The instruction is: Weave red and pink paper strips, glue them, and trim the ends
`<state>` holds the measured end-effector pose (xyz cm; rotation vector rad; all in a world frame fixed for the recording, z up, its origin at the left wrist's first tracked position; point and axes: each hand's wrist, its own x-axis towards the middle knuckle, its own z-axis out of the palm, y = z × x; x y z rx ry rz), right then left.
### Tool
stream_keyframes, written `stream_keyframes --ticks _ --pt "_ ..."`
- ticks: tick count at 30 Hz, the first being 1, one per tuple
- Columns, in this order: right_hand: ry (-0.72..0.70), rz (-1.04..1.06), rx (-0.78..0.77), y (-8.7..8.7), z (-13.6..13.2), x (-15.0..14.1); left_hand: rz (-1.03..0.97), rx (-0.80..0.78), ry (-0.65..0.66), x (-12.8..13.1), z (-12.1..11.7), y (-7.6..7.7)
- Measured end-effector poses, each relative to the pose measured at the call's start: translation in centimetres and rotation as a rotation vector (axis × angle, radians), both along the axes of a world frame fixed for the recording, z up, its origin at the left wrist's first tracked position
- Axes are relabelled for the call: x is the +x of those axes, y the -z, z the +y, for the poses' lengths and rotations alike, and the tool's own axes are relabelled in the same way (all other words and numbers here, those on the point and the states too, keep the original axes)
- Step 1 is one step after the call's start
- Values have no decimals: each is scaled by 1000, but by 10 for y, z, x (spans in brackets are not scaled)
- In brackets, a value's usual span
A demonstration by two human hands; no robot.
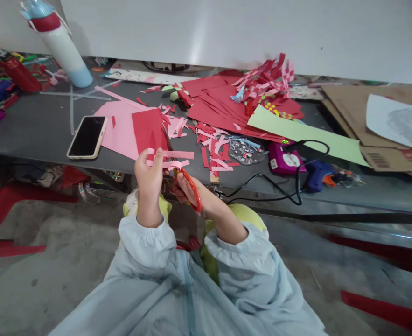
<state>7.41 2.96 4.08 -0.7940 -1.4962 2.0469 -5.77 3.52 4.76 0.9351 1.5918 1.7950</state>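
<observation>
My left hand (149,170) pinches a small woven piece of pink and red paper strips (178,155), whose loose pink ends stick out to the right. In my right hand (188,189) are scissors with orange-red handles (194,192); their dark blades point up and away, beside the strips. Whether the blades touch the paper I cannot tell. Just beyond my hands lie a red paper sheet (148,126) and a larger pink sheet (116,122). Cut pink and red paper scraps (214,140) are scattered to the right of them.
A phone (87,136) lies at the left, with a white and blue bottle (64,46) behind it. Stacked red paper (216,105), a pale green sheet (307,133), a purple device (285,158) with a black cable, a blue glue gun (314,176) and cardboard (352,112) spread rightward.
</observation>
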Motion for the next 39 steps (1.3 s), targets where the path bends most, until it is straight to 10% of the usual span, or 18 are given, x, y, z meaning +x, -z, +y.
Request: stream_keyframes --ticks 39 --pt "-30 72 -92 2 0 0 33 37 -57 -1 0 -2"
